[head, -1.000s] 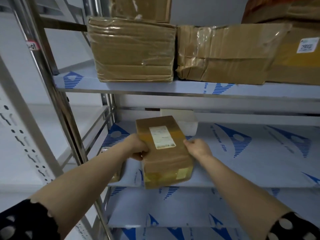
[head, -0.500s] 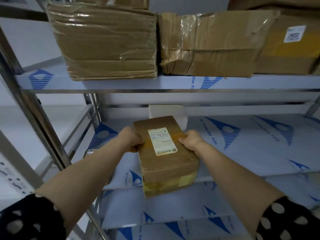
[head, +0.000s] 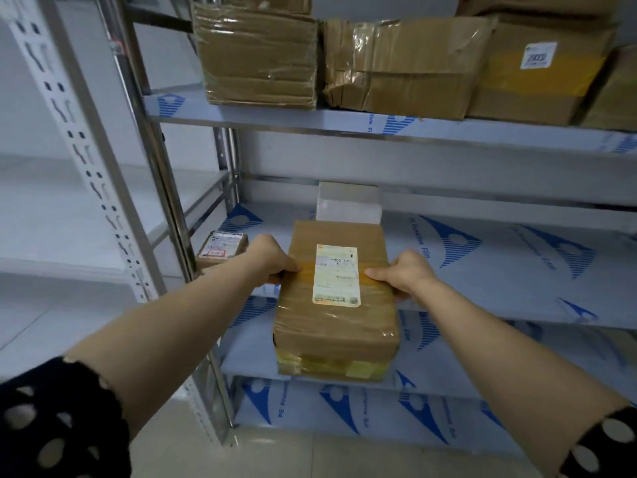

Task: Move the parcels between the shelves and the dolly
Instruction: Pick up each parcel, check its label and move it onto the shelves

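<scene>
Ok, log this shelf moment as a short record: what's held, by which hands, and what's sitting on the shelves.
held parcel: brown taped box, white label on top, near end out past the front edge of the middle shelf
left hand: grips the parcel's left side
right hand: grips the parcel's right side
middle shelf contents: small labelled parcel at the left, white box at the back
upper shelf: large brown parcels in a row
</scene>
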Demonstrator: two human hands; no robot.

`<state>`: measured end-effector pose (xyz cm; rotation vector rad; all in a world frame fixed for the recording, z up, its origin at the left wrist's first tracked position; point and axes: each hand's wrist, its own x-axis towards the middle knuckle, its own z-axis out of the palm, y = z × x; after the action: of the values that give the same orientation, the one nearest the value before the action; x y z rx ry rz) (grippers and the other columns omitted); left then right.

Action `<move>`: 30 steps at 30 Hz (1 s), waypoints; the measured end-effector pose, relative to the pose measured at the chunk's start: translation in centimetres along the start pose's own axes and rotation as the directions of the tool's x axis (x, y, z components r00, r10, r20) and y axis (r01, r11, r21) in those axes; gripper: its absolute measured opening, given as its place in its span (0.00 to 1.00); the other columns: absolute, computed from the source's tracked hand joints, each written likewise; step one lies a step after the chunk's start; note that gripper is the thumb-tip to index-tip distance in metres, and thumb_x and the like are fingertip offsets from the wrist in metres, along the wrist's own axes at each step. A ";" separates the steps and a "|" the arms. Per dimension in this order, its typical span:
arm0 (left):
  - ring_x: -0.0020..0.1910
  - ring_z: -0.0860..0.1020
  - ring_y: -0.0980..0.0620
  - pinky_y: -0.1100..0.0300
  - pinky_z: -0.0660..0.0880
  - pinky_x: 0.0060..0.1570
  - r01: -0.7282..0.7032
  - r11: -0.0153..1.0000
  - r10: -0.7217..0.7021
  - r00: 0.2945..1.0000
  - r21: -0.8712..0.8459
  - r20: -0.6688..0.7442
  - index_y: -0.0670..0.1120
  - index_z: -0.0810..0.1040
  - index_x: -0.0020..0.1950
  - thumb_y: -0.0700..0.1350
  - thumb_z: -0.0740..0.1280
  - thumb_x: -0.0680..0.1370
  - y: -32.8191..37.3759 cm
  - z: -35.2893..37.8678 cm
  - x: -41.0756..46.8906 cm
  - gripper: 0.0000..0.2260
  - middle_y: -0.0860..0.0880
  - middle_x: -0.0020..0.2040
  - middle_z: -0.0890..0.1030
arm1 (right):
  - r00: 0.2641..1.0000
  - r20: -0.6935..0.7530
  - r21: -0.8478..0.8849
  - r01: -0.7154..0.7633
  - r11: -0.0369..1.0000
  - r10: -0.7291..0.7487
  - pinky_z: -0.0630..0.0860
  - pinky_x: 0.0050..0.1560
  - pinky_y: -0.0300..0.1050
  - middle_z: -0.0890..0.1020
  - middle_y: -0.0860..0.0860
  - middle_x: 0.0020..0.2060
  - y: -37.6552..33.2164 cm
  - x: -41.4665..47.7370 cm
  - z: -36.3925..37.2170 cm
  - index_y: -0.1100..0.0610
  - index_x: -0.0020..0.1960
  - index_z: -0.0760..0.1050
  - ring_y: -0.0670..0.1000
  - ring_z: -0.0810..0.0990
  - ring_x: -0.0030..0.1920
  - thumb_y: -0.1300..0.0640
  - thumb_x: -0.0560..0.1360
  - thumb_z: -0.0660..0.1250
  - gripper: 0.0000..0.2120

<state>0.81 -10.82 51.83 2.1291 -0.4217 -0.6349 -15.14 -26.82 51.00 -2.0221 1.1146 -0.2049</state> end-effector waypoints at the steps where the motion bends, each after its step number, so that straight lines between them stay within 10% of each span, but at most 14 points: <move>1: 0.48 0.81 0.41 0.49 0.80 0.47 0.010 1.000 -0.010 1.000 -0.007 0.001 0.38 0.69 0.64 0.38 0.75 0.71 -0.8 0.1 -1.7 0.25 0.37 0.53 0.79 | 1.000 0.014 -0.017 0.008 1.000 -0.007 0.79 0.33 0.45 0.81 0.54 0.36 0.4 -1.2 0.1 0.59 0.41 0.73 0.52 0.81 0.35 0.50 0.69 0.76 0.16; 14: 0.35 0.78 0.46 0.52 0.80 0.43 0.340 0.872 -0.426 0.881 -0.352 -0.205 0.39 0.72 0.41 0.35 0.73 0.72 -18.0 -10.6 -17.4 0.10 0.41 0.37 0.77 | 0.893 0.404 -0.107 0.262 0.959 -0.199 0.78 0.26 0.43 0.81 0.55 0.36 -5.8 -14.1 14.5 0.60 0.44 0.73 0.51 0.82 0.31 0.53 0.70 0.75 0.15; 30: 0.54 0.77 0.47 0.54 0.75 0.59 0.258 0.667 -0.689 0.572 -0.699 -0.446 0.44 0.73 0.67 0.31 0.72 0.71 -44.8 -34.4 -35.3 0.26 0.44 0.56 0.79 | 0.588 0.707 0.016 0.542 0.840 -0.393 0.82 0.49 0.53 0.84 0.54 0.41 -23.3 -35.5 48.1 0.58 0.42 0.78 0.55 0.84 0.41 0.57 0.70 0.73 0.06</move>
<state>-4.87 54.94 43.19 1.6898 0.7671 -0.1649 1.68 34.65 43.41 -2.2475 0.0987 0.4081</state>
